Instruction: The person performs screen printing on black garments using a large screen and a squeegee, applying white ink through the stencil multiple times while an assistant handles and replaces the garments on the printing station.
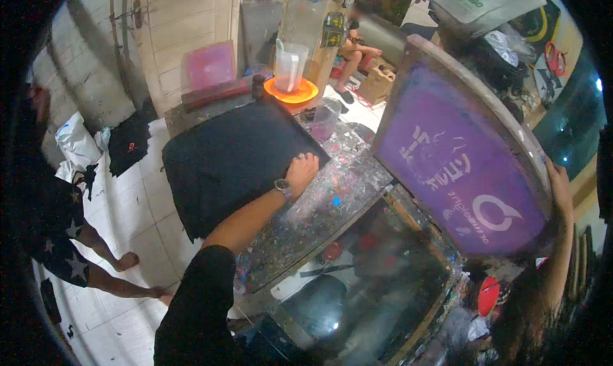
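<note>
My left hand (303,169), with a watch (283,186) on its wrist, is closed at the near right edge of a black cloth (233,155) spread flat on the paint-stained table (345,174). The fingertips seem to pinch the cloth, but they are partly hidden. On the right, my right hand (560,182) grips the outer edge of a screen printing frame (456,155). The frame is tilted up, its purple mesh facing me with pale lettering and a round figure on it. Near the screen's lower edge lies a glass-topped panel (383,296).
An orange plate (290,90) bears a clear plastic jug (291,66) at the table's back. Beside it is a clear plastic cup (324,118). At left a person's legs (105,254) stand on the tiled floor; another person (354,50) sits beyond the doorway. A red lid-like disc (488,296) lies lower right.
</note>
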Motion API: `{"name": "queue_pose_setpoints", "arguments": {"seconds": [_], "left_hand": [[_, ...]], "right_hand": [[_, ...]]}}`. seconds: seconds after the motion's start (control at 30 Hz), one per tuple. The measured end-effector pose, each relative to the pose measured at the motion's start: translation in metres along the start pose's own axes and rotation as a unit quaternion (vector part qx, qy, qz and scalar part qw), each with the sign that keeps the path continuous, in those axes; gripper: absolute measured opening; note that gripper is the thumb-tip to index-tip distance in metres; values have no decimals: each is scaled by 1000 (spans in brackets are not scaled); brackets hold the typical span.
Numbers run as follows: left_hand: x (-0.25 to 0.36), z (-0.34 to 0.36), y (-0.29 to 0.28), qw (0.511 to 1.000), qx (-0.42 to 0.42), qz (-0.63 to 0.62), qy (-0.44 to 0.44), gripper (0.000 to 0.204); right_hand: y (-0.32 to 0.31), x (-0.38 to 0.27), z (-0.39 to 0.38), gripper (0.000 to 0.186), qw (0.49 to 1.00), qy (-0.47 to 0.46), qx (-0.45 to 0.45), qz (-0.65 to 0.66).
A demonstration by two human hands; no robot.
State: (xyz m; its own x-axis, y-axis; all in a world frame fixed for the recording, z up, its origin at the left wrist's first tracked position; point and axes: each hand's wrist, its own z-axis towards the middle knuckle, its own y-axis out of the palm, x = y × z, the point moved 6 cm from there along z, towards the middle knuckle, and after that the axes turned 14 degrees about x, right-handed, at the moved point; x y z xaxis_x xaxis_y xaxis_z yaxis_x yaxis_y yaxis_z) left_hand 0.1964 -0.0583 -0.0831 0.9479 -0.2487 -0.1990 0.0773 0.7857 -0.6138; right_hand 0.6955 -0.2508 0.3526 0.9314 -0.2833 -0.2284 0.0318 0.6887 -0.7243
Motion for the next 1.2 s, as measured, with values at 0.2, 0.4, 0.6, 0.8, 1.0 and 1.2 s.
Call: {"name": "queue_pose_setpoints", "arguments": {"seconds": [0.2, 0.4, 0.6, 0.8, 1.0, 1.2], "left_hand": [[-42, 14, 23, 938, -77, -278, -194, 19], [-23, 10, 17, 973, -59, -216, -64, 26], [4, 25, 24, 991, -86, -81, -55, 23], [-59, 19, 61, 873, -149, -318, -340, 32], [-85, 16, 72, 836, -110, -377, -383, 39], [-29, 28, 44, 957, -72, -144, -240, 30]], "right_hand": [[3, 12, 5, 67, 999, 19, -19, -41], [1, 15, 4, 60, 999, 13, -20, -23], [-2, 1, -7, 74, 1000, -3, -9, -6], [-5, 1, -12, 76, 998, 60, 23, 29], [-3, -3, -6, 71, 999, 31, 8, 12], [-4, -18, -17, 68, 998, 21, 1, 59]]}}
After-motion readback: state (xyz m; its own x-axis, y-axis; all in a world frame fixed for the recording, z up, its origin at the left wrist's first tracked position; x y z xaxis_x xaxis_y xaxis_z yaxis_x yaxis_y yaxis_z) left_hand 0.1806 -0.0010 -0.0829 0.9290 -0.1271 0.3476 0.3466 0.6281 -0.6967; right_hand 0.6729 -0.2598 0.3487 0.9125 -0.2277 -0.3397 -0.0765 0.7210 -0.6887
